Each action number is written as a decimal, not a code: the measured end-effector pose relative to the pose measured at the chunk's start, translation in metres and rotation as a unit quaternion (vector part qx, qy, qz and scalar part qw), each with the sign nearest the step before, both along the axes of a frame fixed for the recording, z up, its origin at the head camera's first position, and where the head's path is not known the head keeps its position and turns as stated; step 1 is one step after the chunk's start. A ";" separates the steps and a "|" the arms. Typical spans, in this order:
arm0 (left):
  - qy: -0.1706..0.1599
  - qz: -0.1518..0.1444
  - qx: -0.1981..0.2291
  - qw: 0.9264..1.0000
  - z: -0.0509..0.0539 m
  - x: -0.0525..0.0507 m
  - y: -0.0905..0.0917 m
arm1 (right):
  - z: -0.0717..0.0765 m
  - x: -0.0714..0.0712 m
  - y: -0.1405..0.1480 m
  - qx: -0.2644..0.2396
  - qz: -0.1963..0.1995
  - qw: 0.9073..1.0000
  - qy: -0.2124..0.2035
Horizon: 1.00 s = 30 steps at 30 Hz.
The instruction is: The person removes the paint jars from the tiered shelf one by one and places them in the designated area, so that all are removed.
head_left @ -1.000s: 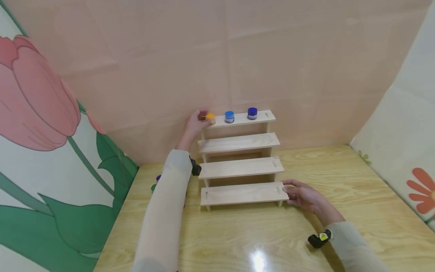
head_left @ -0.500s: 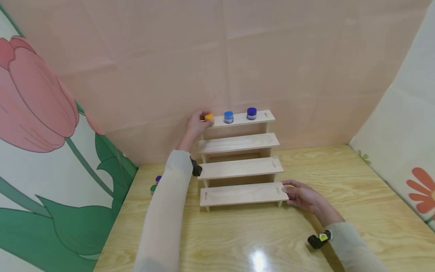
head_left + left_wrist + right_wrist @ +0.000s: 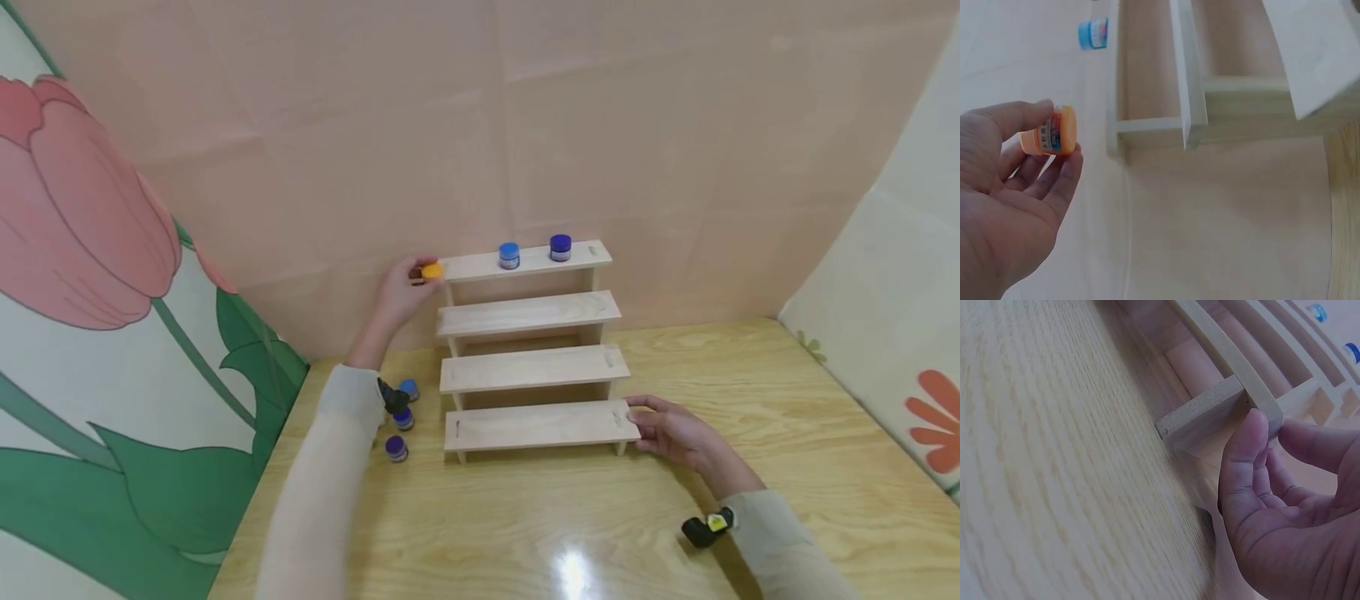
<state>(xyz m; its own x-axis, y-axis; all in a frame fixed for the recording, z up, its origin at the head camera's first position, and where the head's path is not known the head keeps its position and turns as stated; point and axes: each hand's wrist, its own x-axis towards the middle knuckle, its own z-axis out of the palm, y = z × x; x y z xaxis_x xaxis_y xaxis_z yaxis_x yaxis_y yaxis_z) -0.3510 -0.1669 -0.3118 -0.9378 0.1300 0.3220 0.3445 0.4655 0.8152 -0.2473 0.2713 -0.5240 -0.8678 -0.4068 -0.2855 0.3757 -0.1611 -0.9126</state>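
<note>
My left hand [image 3: 402, 292] pinches a small paint jar [image 3: 1057, 131] with an orange lid between thumb and fingers. It holds the jar in the air just off the left end of the top shelf of a stepped wooden rack [image 3: 536, 425]. On that top shelf stand a light blue jar [image 3: 509, 257] and a dark blue jar [image 3: 560, 248], upright and apart. My right hand [image 3: 675, 433] grips the right end of the lowest shelf, and in the right wrist view the thumb and fingers [image 3: 1250, 434] close on the board's corner.
Left of the rack, on the wooden table [image 3: 480, 525], stand a purple-lidded jar [image 3: 396, 448], a dark blue jar [image 3: 404, 418] and a light blue jar [image 3: 408, 389], partly behind the left wrist camera. A pink cloth backdrop [image 3: 360, 167] hangs behind the rack.
My left hand has lifted the orange-lidded jar off the top shelf and moved left and down with it. Jars by the left forearm have come into view. The right hand stays on the rack.
</note>
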 end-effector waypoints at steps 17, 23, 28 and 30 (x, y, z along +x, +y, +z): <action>-0.018 -0.002 -0.065 0.998 -0.031 0.074 -0.074 | 0.002 -0.002 0.001 0.009 0.005 1.000 -0.002; -0.011 0.010 -0.075 0.997 -0.058 0.086 -0.105 | 0.003 -0.002 0.002 0.001 0.001 1.000 -0.004; -0.018 0.023 -0.078 0.997 -0.078 0.096 -0.125 | 0.001 -0.003 0.003 -0.001 0.007 1.000 -0.001; -0.027 0.031 -0.083 0.996 -0.085 0.101 -0.132 | 0.000 -0.003 0.002 0.000 0.007 1.000 -0.002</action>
